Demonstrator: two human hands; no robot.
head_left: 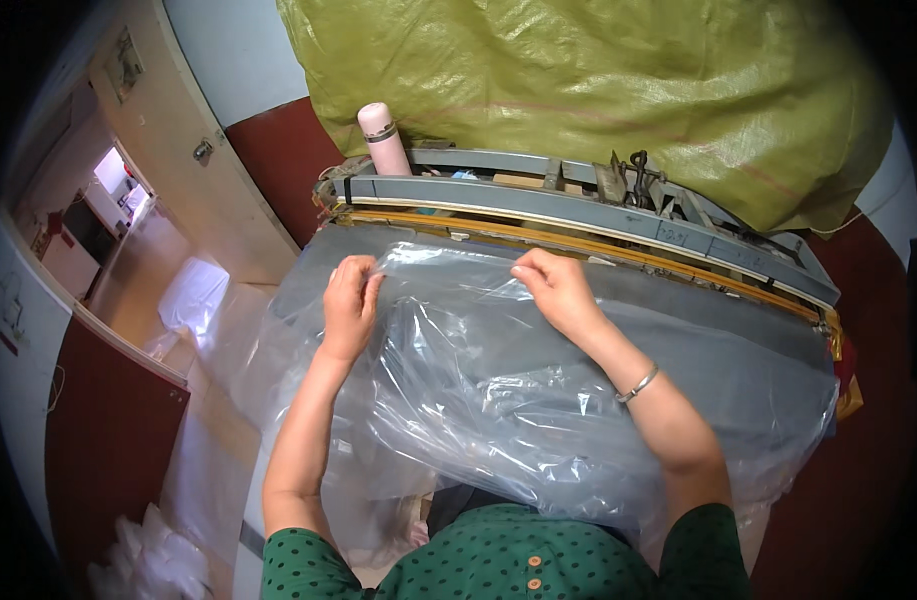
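Observation:
A large sheet of clear plastic film lies crumpled over a grey work surface and hangs down its front and left side. My left hand pinches the film's far edge near the left end of the surface. To the right, my right hand pinches the same edge between thumb and fingers. Between the two hands the edge is drawn fairly straight and shines. A metal bangle circles my right wrist.
Along the back of the surface runs a grey metal bar with a yellow-orange strip before it. A pink flask stands behind the bar. A yellow-green tarp hangs beyond. At left is an open door; more film lies on the floor.

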